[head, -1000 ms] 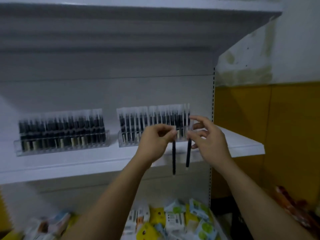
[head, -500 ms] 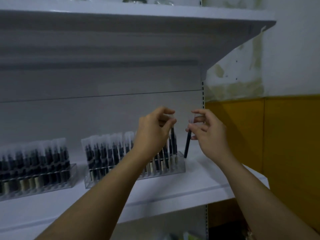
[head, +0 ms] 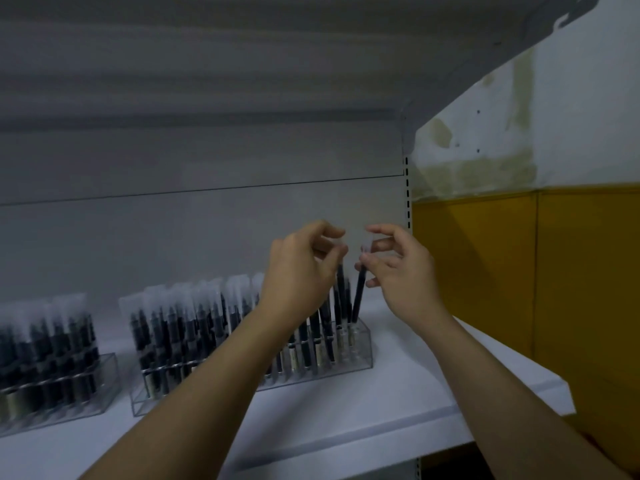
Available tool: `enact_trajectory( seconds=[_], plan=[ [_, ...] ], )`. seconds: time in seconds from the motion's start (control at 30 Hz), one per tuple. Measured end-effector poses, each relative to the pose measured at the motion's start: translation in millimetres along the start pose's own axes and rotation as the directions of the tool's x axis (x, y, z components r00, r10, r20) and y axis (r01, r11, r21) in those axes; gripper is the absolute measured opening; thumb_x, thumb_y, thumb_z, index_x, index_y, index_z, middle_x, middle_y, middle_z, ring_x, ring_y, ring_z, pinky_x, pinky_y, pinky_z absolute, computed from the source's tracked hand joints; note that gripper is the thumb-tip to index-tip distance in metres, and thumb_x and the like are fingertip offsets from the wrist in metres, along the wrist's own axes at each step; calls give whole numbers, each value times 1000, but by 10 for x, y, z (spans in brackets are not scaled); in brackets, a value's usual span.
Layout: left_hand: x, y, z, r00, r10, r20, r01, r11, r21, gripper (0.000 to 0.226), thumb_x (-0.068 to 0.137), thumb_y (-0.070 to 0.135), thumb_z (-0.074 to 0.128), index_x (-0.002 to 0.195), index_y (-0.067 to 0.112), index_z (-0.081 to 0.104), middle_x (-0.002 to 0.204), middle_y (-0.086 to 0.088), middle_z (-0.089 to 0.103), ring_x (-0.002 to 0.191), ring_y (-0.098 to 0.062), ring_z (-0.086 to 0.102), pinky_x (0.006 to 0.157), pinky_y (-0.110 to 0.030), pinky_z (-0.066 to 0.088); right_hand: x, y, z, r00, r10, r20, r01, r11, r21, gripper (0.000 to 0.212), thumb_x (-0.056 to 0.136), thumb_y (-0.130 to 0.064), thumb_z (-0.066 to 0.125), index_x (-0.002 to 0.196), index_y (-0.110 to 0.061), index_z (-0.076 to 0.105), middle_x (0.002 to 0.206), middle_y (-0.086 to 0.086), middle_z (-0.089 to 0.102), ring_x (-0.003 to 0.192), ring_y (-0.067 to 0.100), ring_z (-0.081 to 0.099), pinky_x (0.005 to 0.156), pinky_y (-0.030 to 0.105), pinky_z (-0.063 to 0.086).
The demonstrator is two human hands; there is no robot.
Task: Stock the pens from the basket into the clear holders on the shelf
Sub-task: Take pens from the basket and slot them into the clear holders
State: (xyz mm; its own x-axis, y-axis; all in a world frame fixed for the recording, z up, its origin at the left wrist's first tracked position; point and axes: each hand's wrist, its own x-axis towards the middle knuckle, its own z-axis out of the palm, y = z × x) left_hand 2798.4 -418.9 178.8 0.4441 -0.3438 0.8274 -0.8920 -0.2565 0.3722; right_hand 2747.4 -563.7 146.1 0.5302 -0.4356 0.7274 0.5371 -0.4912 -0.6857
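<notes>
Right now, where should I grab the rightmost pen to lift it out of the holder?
Pinch its top from above and the right. The pen stands nearly upright, lower end in the end slot of the holder, other pens crowding its left; only its upper part is free. The right hand pinches it there.

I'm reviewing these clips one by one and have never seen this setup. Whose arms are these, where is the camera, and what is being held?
There is no machine here. A person works with bare hands, and the single picture comes from a camera worn on the head, looking forward and down. The left hand pinches the left pen and the right hand pinches the right pen, whose lower end reaches into the right end of a clear holder. That holder, packed with upright pens, stands on a white shelf. A second holder stands to its left. The basket is not in view.
</notes>
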Motion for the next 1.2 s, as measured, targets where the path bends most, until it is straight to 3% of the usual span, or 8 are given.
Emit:
enact_trajectory(
  seconds=[0.17, 0.27, 0.37, 0.47, 0.63, 0.87, 1.0, 1.2],
  plan=[
    [11, 26, -48, 999, -22, 47, 20, 999, 45, 13, 90, 28, 65, 102, 25, 67, 81, 12, 66, 71, 4, 61, 60, -10, 45, 71, -38, 18, 998, 3, 66, 5, 992, -127, 35, 89, -9, 66, 113, -32, 57, 94, -4, 63, 80, 13, 70, 71, 42, 60],
    [-13, -23, 9, 989, -76, 127, 56, 987, 148, 15, 90, 33, 64, 104, 27, 65, 92, 8, 71, 74, -7, 64, 74, -29, 55, 95, -73, 12, 993, 9, 120, 17, 976, -218, 39, 90, -9, 63, 122, -31, 57, 94, -4, 61, 80, 11, 65, 75, 39, 59],
    [-29, -100, 82, 990, -90, 108, 46, 932, 361, 21, 92, 37, 59, 110, 29, 62, 113, 6, 66, 106, -18, 58, 103, -40, 39, 109, -85, -33, 988, 29, 154, 20, 951, -309, 31, 94, -13, 59, 121, -27, 61, 93, -5, 62, 84, 13, 63, 79, 40, 58],
    [-16, -96, 106, 982, -131, 138, 43, 859, 510, 23, 91, 40, 58, 111, 31, 62, 126, 3, 57, 124, -21, 45, 115, -50, 19, 78, -54, -56, 973, 64, 220, 27, 922, -386, 24, 95, -17, 58, 116, -27, 64, 95, -4, 65, 88, 15, 62, 80, 43, 57],
    [-41, -72, 110, 979, -139, 149, 47, 865, 499, 23, 91, 38, 59, 111, 27, 63, 120, 7, 62, 123, -19, 46, 116, -53, 15, -40, -6, -116, 954, 79, 289, 58, 898, -437, 42, 96, -16, 53, 133, -37, 50, 97, -6, 61, 89, 13, 61, 84, 40, 55],
    [-171, -1, 69, 985, -104, 141, 12, 844, 536, 25, 93, 35, 57, 116, 29, 63, 128, 6, 57, 130, -20, 39, 115, -56, 12, 9, -241, -109, 894, 68, 443, 301, 641, -706, 42, 99, -15, 43, 136, -34, 49, 127, -1, 52, 109, 15, 53, 87, 28, 43],
    [-242, 2, -3, 980, -87, 180, -30, 824, 565, 34, 93, 38, 54, 127, 34, 57, 138, 8, 50, 137, -18, 32, 114, -59, 1, -35, -248, -94, 898, 136, 418, 192, 735, -651, 44, 98, -17, 47, 139, -33, 46, 130, -1, 54, 110, 13, 52, 92, 29, 43],
    [-455, -54, -228, 983, -27, 184, -89, 800, 594, 60, 91, 47, 54, 146, 32, 32, 152, 4, 35, 145, -18, 18, 117, -50, -8, -322, -318, -148, 937, 61, 344, 191, 737, -649, 60, 92, -33, 60, 146, -33, 34, 142, -4, 45, 127, 14, 46, 106, 36, 40]
  ],
)
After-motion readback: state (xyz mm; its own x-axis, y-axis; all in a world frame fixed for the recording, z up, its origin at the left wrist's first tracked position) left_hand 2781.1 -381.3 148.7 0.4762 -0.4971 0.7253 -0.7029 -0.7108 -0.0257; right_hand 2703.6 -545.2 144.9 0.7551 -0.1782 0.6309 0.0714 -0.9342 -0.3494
